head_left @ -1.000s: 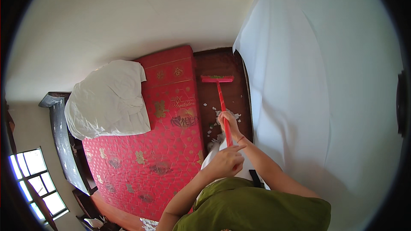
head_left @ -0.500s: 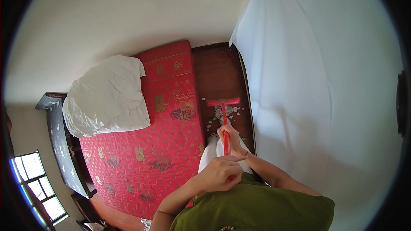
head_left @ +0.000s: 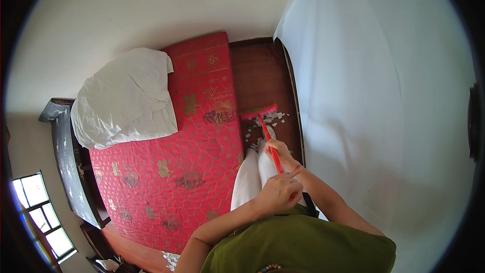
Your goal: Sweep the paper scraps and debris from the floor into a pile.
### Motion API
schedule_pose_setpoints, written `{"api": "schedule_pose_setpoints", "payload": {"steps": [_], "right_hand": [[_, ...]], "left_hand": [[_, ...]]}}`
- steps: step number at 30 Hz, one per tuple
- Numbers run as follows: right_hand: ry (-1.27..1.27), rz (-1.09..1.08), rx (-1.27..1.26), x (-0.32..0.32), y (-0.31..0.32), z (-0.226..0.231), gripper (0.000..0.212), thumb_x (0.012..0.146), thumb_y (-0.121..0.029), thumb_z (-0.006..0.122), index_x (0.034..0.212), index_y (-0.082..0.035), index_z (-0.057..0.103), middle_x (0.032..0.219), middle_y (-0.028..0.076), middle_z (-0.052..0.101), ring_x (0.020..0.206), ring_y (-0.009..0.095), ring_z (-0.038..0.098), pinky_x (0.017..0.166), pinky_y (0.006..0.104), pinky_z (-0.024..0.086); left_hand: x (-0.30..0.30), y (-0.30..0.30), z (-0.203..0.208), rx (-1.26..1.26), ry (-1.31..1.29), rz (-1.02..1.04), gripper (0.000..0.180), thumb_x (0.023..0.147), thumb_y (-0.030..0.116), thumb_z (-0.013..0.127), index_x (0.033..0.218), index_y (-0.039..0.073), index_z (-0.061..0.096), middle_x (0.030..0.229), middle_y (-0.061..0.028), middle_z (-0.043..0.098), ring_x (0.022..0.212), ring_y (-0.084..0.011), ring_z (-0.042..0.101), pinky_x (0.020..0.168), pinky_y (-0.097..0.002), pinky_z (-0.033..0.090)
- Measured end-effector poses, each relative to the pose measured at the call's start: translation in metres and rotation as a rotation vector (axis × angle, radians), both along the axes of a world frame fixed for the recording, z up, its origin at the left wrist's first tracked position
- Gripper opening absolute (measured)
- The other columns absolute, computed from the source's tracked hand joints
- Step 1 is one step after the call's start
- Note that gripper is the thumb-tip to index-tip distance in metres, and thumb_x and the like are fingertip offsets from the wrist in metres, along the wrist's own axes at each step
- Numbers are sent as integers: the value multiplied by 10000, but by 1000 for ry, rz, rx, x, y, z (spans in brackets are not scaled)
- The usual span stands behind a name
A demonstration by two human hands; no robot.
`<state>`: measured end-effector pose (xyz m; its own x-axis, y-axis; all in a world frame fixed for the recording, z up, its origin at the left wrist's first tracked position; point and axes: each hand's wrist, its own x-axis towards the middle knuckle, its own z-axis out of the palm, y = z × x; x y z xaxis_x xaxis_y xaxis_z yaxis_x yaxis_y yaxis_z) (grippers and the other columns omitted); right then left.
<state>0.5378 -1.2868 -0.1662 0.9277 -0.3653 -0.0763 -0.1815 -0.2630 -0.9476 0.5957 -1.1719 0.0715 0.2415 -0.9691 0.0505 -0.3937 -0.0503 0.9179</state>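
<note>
A broom with a red handle and a pink head slants away from me over the dark wooden floor. My left hand is closed around the upper end of the handle, nearest my body, with one finger stretched along it. Farther down, my right hand wraps the handle. The broom's head touches the floor beside the mattress, its left end close to the mattress edge. Torn white scraps lie scattered just on the near side of the head and around my feet, which are partly hidden.
A red patterned mattress fills the left, with crumpled white bedding on it. A dark headboard stands at its far left end. A white hanging sheet borders the narrow floor strip on the right. A window is at lower left.
The broom's head has tilted, its right end swinging farther away and its left end nearer the mattress. Both hands have moved slightly right, still on the handle.
</note>
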Motion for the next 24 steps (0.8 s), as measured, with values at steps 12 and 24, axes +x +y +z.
{"api": "schedule_pose_setpoints", "payload": {"steps": [12,24], "right_hand": [[33,-54,228,14,-6,-25,239,799,-80,785,791,-25,552,807,88,589,702,255,604,648,353,490],[4,471,-76,-140,13,-18,393,756,-334,799,725,-87,494,774,99,553,754,355,607,652,451,467]], "left_hand": [[-51,4,-54,-24,-153,83,229,789,5,666,636,40,499,665,-111,567,1026,-319,693,771,-405,556],[-192,22,-17,-81,-102,236,333,802,-18,693,588,40,445,565,-110,453,735,-301,709,720,-384,598]]}}
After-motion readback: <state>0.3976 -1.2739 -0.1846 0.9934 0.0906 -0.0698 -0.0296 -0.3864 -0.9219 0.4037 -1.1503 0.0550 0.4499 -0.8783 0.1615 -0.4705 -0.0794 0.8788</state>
